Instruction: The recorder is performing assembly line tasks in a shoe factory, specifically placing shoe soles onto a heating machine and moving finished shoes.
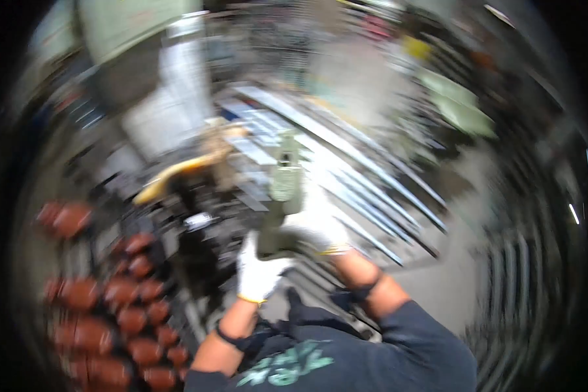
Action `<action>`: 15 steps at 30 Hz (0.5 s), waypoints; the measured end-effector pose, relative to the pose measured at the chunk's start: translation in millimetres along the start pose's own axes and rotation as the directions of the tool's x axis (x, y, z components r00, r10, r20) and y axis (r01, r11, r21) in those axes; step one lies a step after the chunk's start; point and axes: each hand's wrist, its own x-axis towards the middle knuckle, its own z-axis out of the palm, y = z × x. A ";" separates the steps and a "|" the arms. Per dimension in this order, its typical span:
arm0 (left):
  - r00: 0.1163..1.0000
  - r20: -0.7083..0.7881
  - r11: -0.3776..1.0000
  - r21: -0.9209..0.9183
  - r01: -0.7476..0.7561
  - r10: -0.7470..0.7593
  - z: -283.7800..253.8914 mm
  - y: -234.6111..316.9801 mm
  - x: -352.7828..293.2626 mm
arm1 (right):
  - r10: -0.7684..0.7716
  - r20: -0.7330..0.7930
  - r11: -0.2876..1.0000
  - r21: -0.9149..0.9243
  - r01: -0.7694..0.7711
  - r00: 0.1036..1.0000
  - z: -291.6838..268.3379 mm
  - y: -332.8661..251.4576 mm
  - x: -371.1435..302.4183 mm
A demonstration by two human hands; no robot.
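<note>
Olive-green, the elongated slotted part (285, 183) stands lengthwise at the centre of the frame, its lower end dark and its upper end near the pale metal bars (274, 105). It could slip or twist, I judge, if the smooth gloves lose friction or support comes mainly from its lower end; swung upward in the frame, it might knock the bars.

The left hand (260, 269), white-gloved, appears curled around that lower end, grasping it. The right hand (321, 225), also gloved, lies against the part's right side; glare and blur hide its fingers, so I cannot tell how far they close. Reddish-brown rounded pieces (85, 334) crowd the lower left.
</note>
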 end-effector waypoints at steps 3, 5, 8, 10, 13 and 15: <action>0.998 -0.058 0.959 0.284 0.007 0.010 89.4 38.1 22.5 | 0.364 -0.319 0.870 0.452 -0.197 0.875 -39.6 28.8 -25.2; 0.901 0.430 0.969 0.241 -0.060 -0.051 115.1 9.9 36.8 | 0.445 -0.351 0.875 0.368 -0.316 0.824 -108.1 44.0 -34.3; 0.787 0.616 0.956 0.212 -0.202 0.029 130.6 -2.9 15.5 | 0.653 -0.457 0.721 0.131 -0.681 0.604 -247.7 82.1 -76.8; 0.824 0.566 0.900 0.366 -0.235 -0.015 118.6 -44.4 3.3 | 0.601 -0.697 0.492 -0.064 -0.868 0.392 -304.9 98.6 -94.6; 0.862 0.361 0.842 0.524 0.128 -0.356 75.3 -78.2 -16.1 | 0.595 -0.719 0.122 -0.361 -0.925 0.359 -319.5 119.1 -112.7; 0.922 0.217 0.922 0.295 0.251 -0.320 33.2 -81.5 -24.3 | 0.594 -0.718 0.075 -0.399 -0.914 0.363 -307.2 109.1 -104.2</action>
